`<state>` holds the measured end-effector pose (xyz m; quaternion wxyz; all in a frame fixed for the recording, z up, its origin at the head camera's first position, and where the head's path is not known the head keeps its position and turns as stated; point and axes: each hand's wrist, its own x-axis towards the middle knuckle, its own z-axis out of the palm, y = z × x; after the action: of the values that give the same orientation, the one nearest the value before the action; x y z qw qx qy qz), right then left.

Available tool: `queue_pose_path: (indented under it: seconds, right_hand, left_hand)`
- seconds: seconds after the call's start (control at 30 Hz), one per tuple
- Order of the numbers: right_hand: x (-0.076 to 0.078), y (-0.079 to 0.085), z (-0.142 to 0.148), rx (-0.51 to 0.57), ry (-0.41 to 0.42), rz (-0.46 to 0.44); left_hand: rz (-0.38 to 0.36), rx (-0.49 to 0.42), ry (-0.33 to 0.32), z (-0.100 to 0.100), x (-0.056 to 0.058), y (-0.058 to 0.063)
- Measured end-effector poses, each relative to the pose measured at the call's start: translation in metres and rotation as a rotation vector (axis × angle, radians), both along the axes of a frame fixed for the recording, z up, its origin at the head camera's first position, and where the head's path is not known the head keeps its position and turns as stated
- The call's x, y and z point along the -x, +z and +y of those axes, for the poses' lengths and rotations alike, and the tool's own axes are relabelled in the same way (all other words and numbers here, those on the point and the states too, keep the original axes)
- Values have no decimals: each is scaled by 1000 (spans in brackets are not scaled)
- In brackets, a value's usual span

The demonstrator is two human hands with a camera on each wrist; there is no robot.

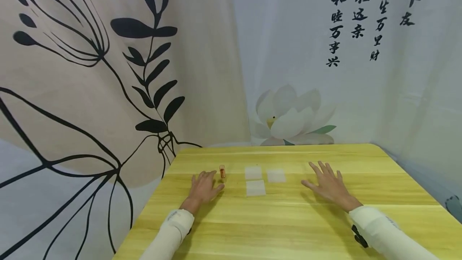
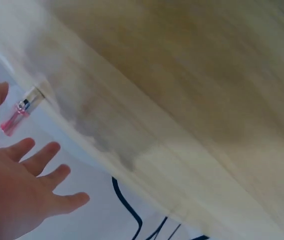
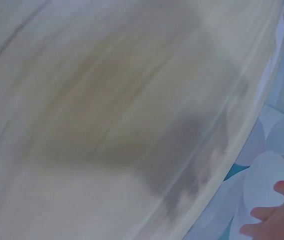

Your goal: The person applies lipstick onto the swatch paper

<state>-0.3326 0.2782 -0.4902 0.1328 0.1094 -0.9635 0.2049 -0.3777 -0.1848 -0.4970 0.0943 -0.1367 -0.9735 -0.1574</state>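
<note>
My left hand (image 1: pixel 204 189) hovers over the left part of the table with its fingers spread. Just beyond the thumb and forefinger stands a small clear tube (image 1: pixel 222 171) with pinkish-red contents; a gap separates the hand from it. The left wrist view also shows this tube (image 2: pixel 23 111), its inside pink at one end. Three thin whitish squares lie to its right: one at the back (image 1: pixel 253 172), another beside it (image 1: pixel 276 175), a third in front (image 1: pixel 256 188). Over the right side my right hand (image 1: pixel 329 185) is held with fingers spread, holding nothing.
The yellow wood-grain table (image 1: pixel 274 228) has a rounded back right corner. Behind it hangs a pale curtain (image 1: pixel 213 71) printed with dark plants, a lotus flower and black characters. Dark bands show at the cuffs of both white sleeves (image 1: pixel 379 228).
</note>
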Motion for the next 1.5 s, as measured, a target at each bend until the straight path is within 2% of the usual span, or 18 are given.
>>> queue_pose_path:
  seconds: [0.17, 0.33, 0.57, 0.7, 0.8, 0.97, 1.3, 1.37, 1.5]
  right_hand:
    - [-1, -2, -14, 13, 58, 100]
    - [-3, -2, -30, 21, 135, 217]
    - [-5, 8, -52, 23, 188, 280]
    - [-7, 13, -66, 36, 238, 314]
    - [-9, 14, -76, 34, 267, 320]
    - [-10, 17, -87, 41, 288, 300]
    - [-8, 15, -94, 54, 316, 314]
    - [-8, 15, -94, 51, 309, 302]
    - [-7, 16, -93, 54, 287, 274]
  left_hand:
    - [-19, -125, -7, 4, 3, -4]
    - [-39, -208, 24, 7, 10, -7]
    - [-140, -296, 6, 14, 24, -5]
    - [-138, -314, -9, 16, 31, -4]
    - [-112, -313, -24, 17, 35, -5]
    - [-101, -313, -7, 21, 41, -7]
    - [-89, -317, 53, 23, 38, -6]
    - [-75, -320, 35, 25, 36, -4]
    - [-27, -321, -40, 33, 32, 3]
